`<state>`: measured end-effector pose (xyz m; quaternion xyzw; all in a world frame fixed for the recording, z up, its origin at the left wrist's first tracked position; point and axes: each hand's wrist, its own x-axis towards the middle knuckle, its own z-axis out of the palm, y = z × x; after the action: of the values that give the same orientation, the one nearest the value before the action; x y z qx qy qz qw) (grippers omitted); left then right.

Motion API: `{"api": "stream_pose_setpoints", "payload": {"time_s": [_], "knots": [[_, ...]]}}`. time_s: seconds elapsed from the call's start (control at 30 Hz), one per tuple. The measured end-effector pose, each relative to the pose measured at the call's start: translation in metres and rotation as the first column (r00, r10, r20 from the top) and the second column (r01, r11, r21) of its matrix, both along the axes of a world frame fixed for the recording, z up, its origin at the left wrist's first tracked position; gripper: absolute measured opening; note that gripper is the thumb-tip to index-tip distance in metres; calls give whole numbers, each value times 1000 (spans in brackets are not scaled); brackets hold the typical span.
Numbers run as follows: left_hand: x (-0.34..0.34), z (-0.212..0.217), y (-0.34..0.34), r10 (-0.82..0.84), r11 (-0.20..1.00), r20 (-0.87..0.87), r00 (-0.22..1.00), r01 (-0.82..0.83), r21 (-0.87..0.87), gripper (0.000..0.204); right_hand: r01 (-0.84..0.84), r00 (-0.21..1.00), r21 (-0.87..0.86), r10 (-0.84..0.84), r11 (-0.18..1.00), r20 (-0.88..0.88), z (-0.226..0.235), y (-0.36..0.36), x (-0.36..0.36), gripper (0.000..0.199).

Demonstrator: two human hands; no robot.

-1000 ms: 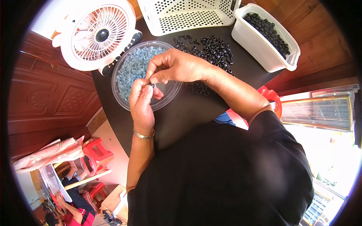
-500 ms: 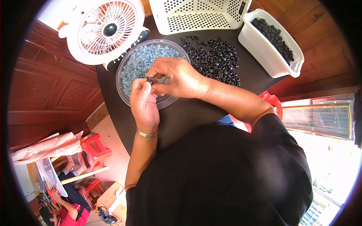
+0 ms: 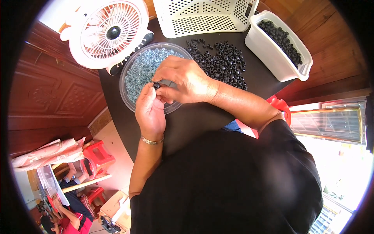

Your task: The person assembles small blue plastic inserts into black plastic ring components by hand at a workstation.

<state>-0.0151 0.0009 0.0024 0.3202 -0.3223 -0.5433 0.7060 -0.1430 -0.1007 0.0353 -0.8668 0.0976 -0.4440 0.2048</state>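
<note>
Both my hands meet over the near side of a round clear tub (image 3: 124,87) full of small, clear bluish pieces (image 3: 142,72). My left hand (image 3: 150,115), with a bracelet at its wrist, pinches a small round black part (image 3: 156,85) between thumb and fingers. Curled close against that same part is my right hand (image 3: 185,80), its thumb and fingertips closed together. Whether a clear piece is also between the right fingertips is too small to tell. A heap of similar black parts (image 3: 228,64), some showing holes, lies on the dark table beyond my right hand.
A white fan (image 3: 113,33) stands behind the tub at left. At the back is a white perforated basket (image 3: 204,25); a white bin (image 3: 269,58) of black parts sits at right. Red stools (image 3: 99,156) and a seated person (image 3: 74,214) are at lower left.
The hands stay together over the tub with the black part between them. The right fingers have shifted slightly, and the black part has turned to show more of its face.
</note>
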Motion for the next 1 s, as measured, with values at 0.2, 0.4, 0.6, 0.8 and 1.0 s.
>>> {"api": "stream_pose_setpoints", "payload": {"time_s": [0.2, 0.4, 0.6, 0.8, 1.0], "knots": [[-4, 4, 0, 20, 1000, 44, 999, -20, -7, 29, 21, 998, -145, -30, 989, -61, 2, 5, 0, 22], [-1, 4, 0, 64, 995, 112, 992, -55, -84, 27, 40, 995, -163, -54, 986, -87, 12, 8, -2, 23], [-13, 18, 1, 179, 982, 73, 981, -173, -78, 24, 39, 996, -176, -52, 984, -71, 18, 11, 0, 24], [-9, 20, 6, 121, 992, 92, 988, -118, -41, 23, 36, 994, -284, -63, 958, -87, 20, 16, 0, 22], [-15, 21, 3, 139, 990, 48, 989, -140, 14, 25, 49, 989, -339, -92, 939, -113, 18, 19, 0, 21]]}}
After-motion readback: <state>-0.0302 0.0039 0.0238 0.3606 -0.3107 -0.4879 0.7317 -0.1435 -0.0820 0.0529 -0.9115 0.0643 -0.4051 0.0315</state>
